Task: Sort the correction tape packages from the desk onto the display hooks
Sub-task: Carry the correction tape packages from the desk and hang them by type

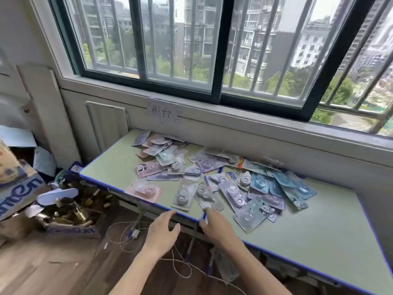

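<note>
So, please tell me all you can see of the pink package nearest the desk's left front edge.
The pink package is a flat card with a clear plastic blister over a whitish round tape dispenser. It lies flat and skewed on the green desk, by the blue front edge, left of the main pile. No hand touches it.

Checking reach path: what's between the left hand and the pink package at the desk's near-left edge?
Head view: only the desk's blue edge separates left hand from pink package.
</note>
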{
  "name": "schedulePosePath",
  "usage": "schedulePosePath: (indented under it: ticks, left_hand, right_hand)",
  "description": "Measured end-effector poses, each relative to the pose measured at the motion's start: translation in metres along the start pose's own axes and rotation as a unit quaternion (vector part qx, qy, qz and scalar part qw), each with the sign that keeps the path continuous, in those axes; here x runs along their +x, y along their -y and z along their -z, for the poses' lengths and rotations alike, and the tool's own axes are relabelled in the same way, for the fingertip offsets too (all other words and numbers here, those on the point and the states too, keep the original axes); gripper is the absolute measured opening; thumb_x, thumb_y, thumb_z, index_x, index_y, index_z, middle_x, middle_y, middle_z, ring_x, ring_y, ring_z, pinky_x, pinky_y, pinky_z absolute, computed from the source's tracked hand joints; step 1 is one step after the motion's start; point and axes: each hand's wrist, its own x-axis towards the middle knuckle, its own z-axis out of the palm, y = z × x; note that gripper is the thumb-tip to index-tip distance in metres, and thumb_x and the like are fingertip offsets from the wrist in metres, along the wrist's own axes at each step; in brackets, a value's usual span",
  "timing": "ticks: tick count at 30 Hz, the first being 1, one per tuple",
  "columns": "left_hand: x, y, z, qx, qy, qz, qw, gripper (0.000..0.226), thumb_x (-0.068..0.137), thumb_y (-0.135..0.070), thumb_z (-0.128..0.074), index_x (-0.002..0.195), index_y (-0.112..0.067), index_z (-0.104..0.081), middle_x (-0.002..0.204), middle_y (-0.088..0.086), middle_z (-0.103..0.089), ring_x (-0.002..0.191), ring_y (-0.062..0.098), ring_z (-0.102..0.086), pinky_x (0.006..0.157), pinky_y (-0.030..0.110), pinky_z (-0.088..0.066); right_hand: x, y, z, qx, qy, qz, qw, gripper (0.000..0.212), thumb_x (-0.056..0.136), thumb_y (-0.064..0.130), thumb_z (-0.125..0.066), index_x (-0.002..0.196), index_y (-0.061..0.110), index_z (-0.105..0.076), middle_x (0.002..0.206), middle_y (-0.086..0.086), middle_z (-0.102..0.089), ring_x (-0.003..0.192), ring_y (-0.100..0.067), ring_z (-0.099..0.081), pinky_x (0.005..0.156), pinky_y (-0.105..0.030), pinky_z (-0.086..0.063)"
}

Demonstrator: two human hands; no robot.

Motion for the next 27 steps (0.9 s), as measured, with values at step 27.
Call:
schedulePosePath:
  ticks: [27]
  left_hand:
    - [0.289,0.021,0.037,0.007,0.019,0.141,0.990,0.045,0.093,-0.021,-0.058,0.137,-0.019,-0.052,0.139,0.002,-0.055,0.127,0.021,-0.052,0.104,0.030,-0.040]
  right_hand:
    - [0.344,0.025,-0.017,0.182,0.056,-0.093,0.977,0.027,0.095,0.013,-0.044,0.115,-0.004,-0.051,0.116,-0.020,-0.059,0.100,-0.031,-0.054,0.073,-0.033,-0.036]
